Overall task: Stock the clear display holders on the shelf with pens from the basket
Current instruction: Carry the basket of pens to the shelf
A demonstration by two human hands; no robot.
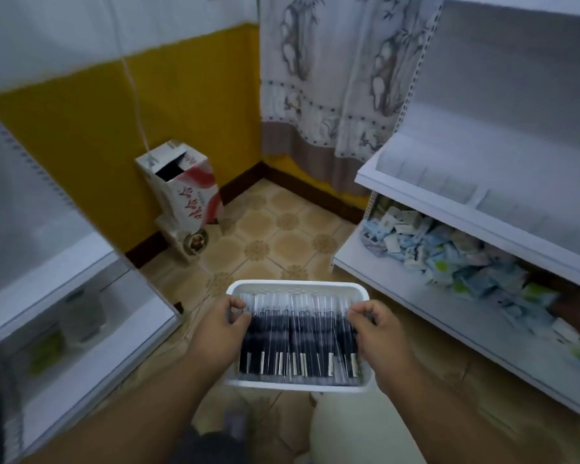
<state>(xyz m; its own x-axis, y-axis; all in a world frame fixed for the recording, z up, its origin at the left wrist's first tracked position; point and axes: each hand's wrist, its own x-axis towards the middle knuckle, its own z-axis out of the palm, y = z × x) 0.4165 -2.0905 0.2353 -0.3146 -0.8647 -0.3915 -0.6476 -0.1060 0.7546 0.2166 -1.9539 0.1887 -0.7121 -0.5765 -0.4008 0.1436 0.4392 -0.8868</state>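
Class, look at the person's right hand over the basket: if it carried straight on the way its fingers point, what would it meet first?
The right hand points left and slightly forward, fingers already on the pens; continuing, it would probably plough across them toward the left hand, though depth is unclear.

Head view, steeply down, close.

a torn cardboard box [181,185] stands on the tiled floor [282,236] against a yellow wall [188,105], near a patterned curtain [332,78]; loose packets [449,256] crowd a lower shelf.
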